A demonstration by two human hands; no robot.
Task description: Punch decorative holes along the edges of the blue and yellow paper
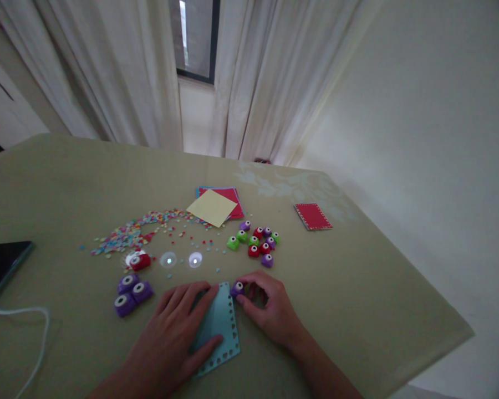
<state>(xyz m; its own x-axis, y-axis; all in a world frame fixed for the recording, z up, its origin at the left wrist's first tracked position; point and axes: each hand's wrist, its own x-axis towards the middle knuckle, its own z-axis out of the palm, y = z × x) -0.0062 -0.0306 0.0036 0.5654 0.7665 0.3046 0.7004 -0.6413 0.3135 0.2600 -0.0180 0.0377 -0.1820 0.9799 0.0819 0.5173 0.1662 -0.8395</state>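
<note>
My left hand [172, 332] lies flat, fingers spread, on a light blue paper sheet [220, 327] with punched holes along its edges. At the sheet's top right corner my right hand [270, 307] grips a small purple paper punch [237, 288]. A cluster of several green, red and purple punches [255, 242] sits just beyond my right hand. Three larger purple punches [131, 293] and a red one [140, 261] lie to the left of my left hand.
Coloured confetti [137, 233] is scattered on the olive table [357, 288]. A stack of yellow, red and blue sheets [216, 206] lies further back, a red punched card [313, 215] to the right. A dark tablet [2, 266] and white cable [33, 332] sit at left. Curtains hang behind.
</note>
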